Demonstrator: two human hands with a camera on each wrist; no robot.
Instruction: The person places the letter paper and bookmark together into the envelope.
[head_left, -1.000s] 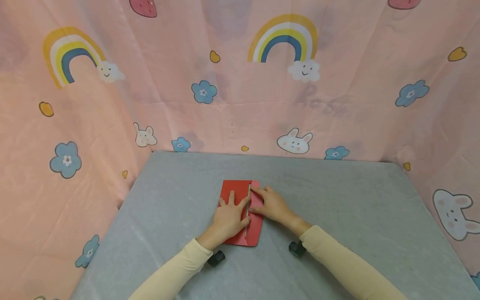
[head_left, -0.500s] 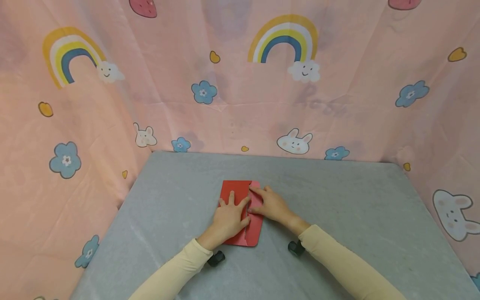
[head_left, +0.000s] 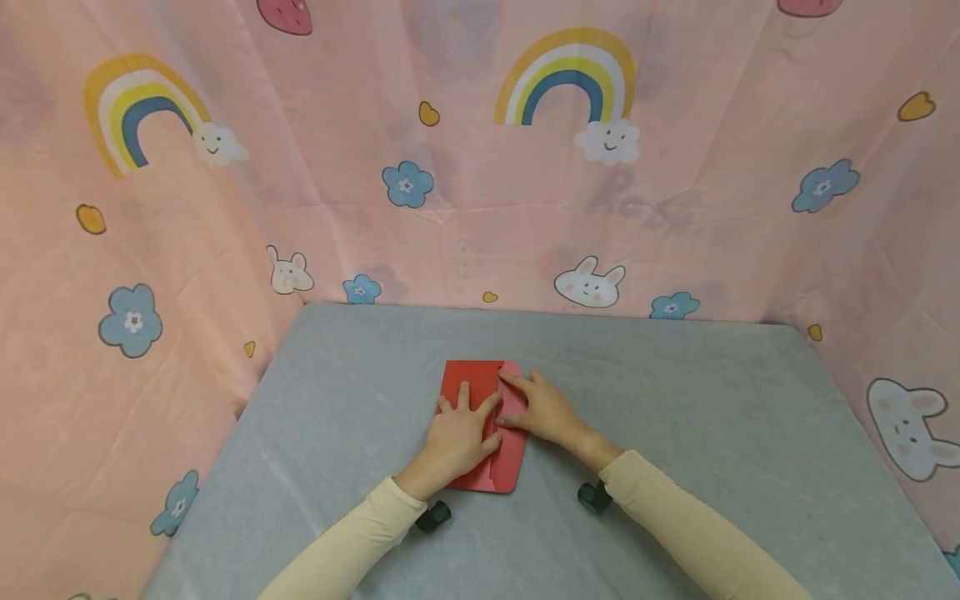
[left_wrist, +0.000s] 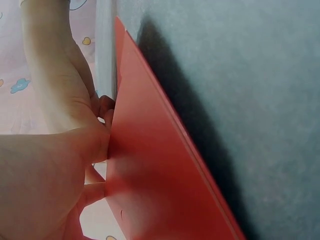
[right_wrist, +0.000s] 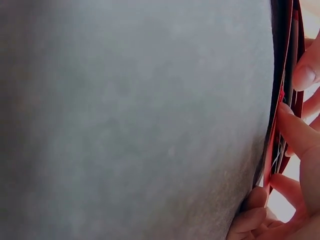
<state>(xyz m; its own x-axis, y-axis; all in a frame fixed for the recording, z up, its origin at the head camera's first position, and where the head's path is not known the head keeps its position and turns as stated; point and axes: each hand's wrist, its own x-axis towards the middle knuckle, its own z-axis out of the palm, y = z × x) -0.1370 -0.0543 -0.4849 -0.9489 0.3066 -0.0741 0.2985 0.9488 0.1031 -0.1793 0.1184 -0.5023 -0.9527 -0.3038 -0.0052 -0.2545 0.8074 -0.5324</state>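
Note:
A red paper envelope [head_left: 476,372] lies on the table with its pinkish flap [head_left: 512,402] unfolded to the right. My left hand [head_left: 453,437] rests spread on the envelope's body, its fingertips near the opening. My right hand [head_left: 549,411] reaches across the flap from the right, with the tips of thumb and index finger right at the slit and set apart. In the right wrist view the envelope [right_wrist: 271,150] gapes along its edge, and a dark inside with thin pale lines shows between its layers. Other fingers of that hand curl beside the edge, close to the table. What lies inside is mostly hidden.
A grey cloth-covered table [head_left: 697,417] spreads around the envelope. Behind it and at the sides hangs a pink printed curtain [head_left: 480,242]. A small black wrist camera [head_left: 433,517] sits below the left wrist, another black camera [head_left: 595,497] below the right.
The thin whitish-green edge that showed along the slit has slipped from sight into the envelope. Both hands keep nearly the same place.

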